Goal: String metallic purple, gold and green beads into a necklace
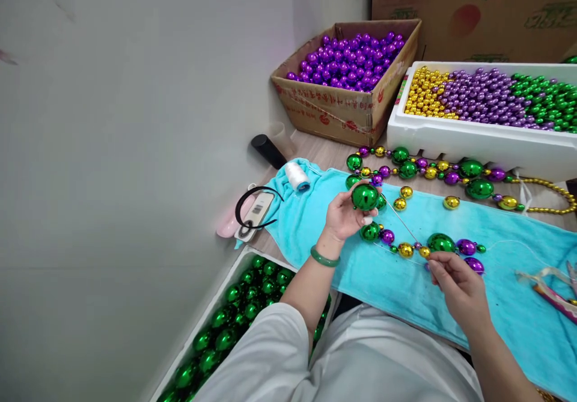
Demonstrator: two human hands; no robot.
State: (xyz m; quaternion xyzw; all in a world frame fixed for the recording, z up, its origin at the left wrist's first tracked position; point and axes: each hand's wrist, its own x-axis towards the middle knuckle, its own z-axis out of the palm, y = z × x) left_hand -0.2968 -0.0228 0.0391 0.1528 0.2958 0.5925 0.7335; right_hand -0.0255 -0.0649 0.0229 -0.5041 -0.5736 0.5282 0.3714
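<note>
My left hand (345, 214) is closed around a large shiny green bead (365, 197), held above the turquoise towel (315, 210). A long thin needle (403, 220) runs from beside that bead down to my right hand (460, 285). The fingertips of my right hand pinch a small gold bead (424, 252) at the needle's lower end. Beneath and between the hands lies a strand of green, purple and gold beads, with another large green bead (440, 243) and a purple bead (466, 247) near my right hand. Loose gold beads (451, 202) rest on the towel.
Behind the towel lies a beaded necklace (480, 188). A cardboard box (324, 113) holds purple beads; a white foam box (478, 143) holds gold, purple and green ones. A thread spool (297, 176), headband (237, 208) and scissors (556, 301) lie around. Green beads (225, 339) fill a low box.
</note>
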